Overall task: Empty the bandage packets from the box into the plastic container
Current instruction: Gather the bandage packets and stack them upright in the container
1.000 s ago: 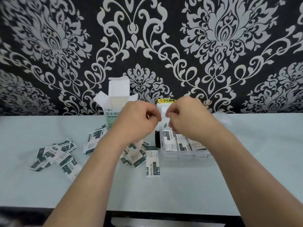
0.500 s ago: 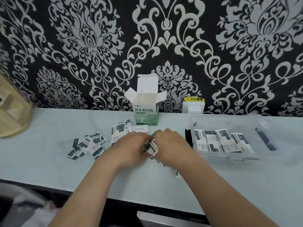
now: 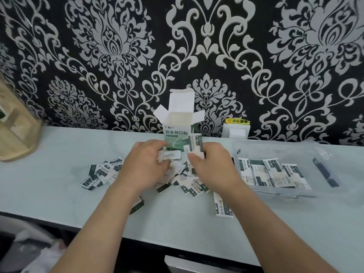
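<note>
The green-and-white bandage box (image 3: pixel 178 123) stands upright by the wall with its top flaps open. Bandage packets lie loose on the table: one heap (image 3: pixel 102 173) at the left, another heap (image 3: pixel 185 180) under my hands, and a single packet (image 3: pixel 223 205) nearer the front edge. My left hand (image 3: pixel 146 164) rests on the middle heap and pinches a small white packet (image 3: pixel 170 155). My right hand (image 3: pixel 208 164) holds a few packets (image 3: pixel 195 145) lifted upright in front of the box. The clear plastic container (image 3: pixel 285 194) at the right holds several packets in a row.
A white socket with a yellow warning label (image 3: pixel 236 131) is on the wall behind the container. A wooden object (image 3: pixel 15 134) stands at the table's far left. A black clasp (image 3: pixel 325 174) sits on the container's right side. The table's front edge runs below my forearms.
Both hands came down from the socket to the middle heap of packets. My right hand has now lifted a few packets up off the heap.
</note>
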Available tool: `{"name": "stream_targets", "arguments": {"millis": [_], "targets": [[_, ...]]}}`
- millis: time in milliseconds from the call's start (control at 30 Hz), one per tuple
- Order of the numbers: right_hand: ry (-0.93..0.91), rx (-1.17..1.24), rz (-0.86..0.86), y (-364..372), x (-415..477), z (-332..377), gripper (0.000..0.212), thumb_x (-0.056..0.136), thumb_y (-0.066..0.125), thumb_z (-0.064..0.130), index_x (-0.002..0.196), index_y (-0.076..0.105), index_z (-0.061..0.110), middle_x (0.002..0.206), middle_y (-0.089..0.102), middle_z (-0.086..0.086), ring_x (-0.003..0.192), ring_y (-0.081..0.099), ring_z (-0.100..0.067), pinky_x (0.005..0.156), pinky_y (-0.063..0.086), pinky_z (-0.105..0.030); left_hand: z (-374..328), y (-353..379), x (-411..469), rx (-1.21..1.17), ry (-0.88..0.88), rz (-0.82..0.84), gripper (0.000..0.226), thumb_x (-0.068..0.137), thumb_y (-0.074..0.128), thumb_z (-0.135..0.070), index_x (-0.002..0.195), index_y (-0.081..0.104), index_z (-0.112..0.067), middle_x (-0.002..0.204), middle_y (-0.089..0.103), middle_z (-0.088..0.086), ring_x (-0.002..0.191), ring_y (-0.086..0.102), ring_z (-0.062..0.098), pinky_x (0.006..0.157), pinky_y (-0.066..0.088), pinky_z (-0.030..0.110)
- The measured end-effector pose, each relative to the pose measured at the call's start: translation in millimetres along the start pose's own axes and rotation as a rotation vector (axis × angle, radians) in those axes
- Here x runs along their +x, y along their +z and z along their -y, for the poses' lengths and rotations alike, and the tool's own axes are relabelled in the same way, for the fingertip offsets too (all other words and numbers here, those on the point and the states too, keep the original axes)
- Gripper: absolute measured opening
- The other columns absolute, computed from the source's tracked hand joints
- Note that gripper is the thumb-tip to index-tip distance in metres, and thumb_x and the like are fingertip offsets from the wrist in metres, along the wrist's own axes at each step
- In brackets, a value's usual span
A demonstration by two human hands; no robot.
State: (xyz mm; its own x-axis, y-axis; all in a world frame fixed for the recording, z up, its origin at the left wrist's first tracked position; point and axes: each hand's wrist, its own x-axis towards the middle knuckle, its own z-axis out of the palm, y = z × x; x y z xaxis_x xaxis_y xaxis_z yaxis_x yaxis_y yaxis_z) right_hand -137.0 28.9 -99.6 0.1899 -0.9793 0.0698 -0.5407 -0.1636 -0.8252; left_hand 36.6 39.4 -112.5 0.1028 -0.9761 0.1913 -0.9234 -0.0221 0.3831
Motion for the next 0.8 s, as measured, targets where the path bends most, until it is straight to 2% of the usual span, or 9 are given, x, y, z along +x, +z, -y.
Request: {"name": "stream_targets", "arguments": {"millis": [67, 167, 267, 367, 467, 533, 567, 700, 800], "targets": [[0.093, 0.247, 0.004, -0.4, -2.4, 3.0, 0.017, 0.096, 0.05, 0.025, 0.105, 0.064, 0.02, 0.094, 0.069, 0.0, 0.082, 0.067, -0.018, 0.069, 0.053, -0.031, 7.4, -0.8, 1.9, 0.051, -0.121, 0.084, 0.063, 0.09, 0.06, -0.043, 0.144, 0.038, -0.021, 0.144, 0.046, 0.003, 0.13, 0.042, 0.026, 0.105, 0.038, 0.04], [0.239, 0.503, 0.054, 6.0, -3.3, 3.8, 0.016, 0.096, 0.048, 0.019, 0.101, 0.063, 0.024, 0.092, 0.071, 0.001, 0.079, 0.066, -0.018, 0.068, 0.053, -0.029, 10.7, 7.2, 2.4, 0.156, -0.233, 0.202, 0.059, 0.094, 0.05, -0.048, 0.139, 0.035, -0.015, 0.135, 0.049, 0.01, 0.12, 0.051, 0.032, 0.095, 0.041, 0.04], [0.284, 0.61, 0.084, 11.5, -3.1, 4.8, 0.021, 0.094, 0.046, 0.011, 0.104, 0.064, 0.019, 0.091, 0.074, -0.003, 0.064, 0.062, -0.013, 0.052, 0.046, -0.02, 6.7, 13.0, 5.5, 0.242, -0.215, 0.142, 0.04, 0.093, 0.051, -0.04, 0.121, 0.046, -0.012, 0.111, 0.064, 0.011, 0.095, 0.058, 0.031, 0.077, 0.045, 0.036], [0.342, 0.702, 0.136, 13.4, -3.3, 5.9, 0.026, 0.092, 0.04, 0.004, 0.106, 0.06, 0.014, 0.087, 0.076, -0.007, 0.04, 0.051, -0.004, 0.038, 0.035, -0.013, 3.3, 12.3, 8.6, 0.24, -0.229, 0.096, 0.041, 0.089, 0.057, -0.03, 0.125, 0.047, -0.014, 0.111, 0.065, 0.01, 0.101, 0.059, 0.032, 0.073, 0.041, 0.033], [0.414, 0.749, 0.15, 17.1, 0.1, 1.7, 0.025, 0.091, 0.038, 0.001, 0.104, 0.056, 0.012, 0.077, 0.071, -0.008, 0.055, 0.055, -0.013, 0.053, 0.046, -0.023, 3.1, 13.3, 7.7, 0.225, -0.233, 0.059, 0.043, 0.085, 0.059, -0.022, 0.126, 0.049, -0.014, 0.112, 0.065, 0.011, 0.102, 0.058, 0.033, 0.077, 0.043, 0.034], [0.465, 0.824, 0.157, 19.7, 1.6, -0.7, 0.025, 0.092, 0.035, -0.003, 0.105, 0.053, 0.009, 0.077, 0.059, -0.011, 0.062, 0.058, -0.02, 0.064, 0.054, -0.03, 2.0, 17.4, 8.2, 0.261, -0.22, 0.008, 0.036, 0.086, 0.057, -0.029, 0.117, 0.052, -0.012, 0.106, 0.067, 0.012, 0.098, 0.06, 0.034, 0.074, 0.044, 0.035], [0.488, 0.853, 0.162, 20.7, 1.8, -1.1, 0.028, 0.092, 0.034, -0.004, 0.109, 0.053, 0.007, 0.079, 0.053, -0.011, 0.061, 0.058, -0.021, 0.064, 0.054, -0.03, 1.0, 19.9, 9.0, 0.287, -0.208, -0.017, 0.031, 0.087, 0.055, -0.033, 0.109, 0.052, -0.012, 0.101, 0.067, 0.013, 0.093, 0.06, 0.035, 0.07, 0.042, 0.035], [0.548, 0.947, 0.192, 22.6, 1.4, -1.7, 0.025, 0.096, 0.044, 0.004, 0.118, 0.053, 0.004, 0.073, 0.043, -0.006, 0.055, 0.038, -0.015, 0.05, 0.029, -0.022, 1.0, 20.6, 13.4, 0.339, -0.19, -0.064, 0.014, 0.087, 0.055, -0.022, 0.081, 0.044, -0.014, 0.089, 0.066, 0.013, 0.073, 0.048, 0.031, 0.062, 0.035, 0.032], [0.59, 0.994, 0.221, 21.5, 3.5, -3.3, 0.016, 0.096, 0.049, 0.013, 0.108, 0.057, 0.008, 0.072, 0.044, -0.005, 0.054, 0.034, -0.014, 0.049, 0.023, -0.022, 6.5, 14.2, 13.2, 0.289, -0.205, -0.11, 0.004, 0.082, 0.054, -0.011, 0.08, 0.056, -0.008, 0.084, 0.067, 0.014, 0.071, 0.053, 0.031, 0.061, 0.039, 0.032]]}}
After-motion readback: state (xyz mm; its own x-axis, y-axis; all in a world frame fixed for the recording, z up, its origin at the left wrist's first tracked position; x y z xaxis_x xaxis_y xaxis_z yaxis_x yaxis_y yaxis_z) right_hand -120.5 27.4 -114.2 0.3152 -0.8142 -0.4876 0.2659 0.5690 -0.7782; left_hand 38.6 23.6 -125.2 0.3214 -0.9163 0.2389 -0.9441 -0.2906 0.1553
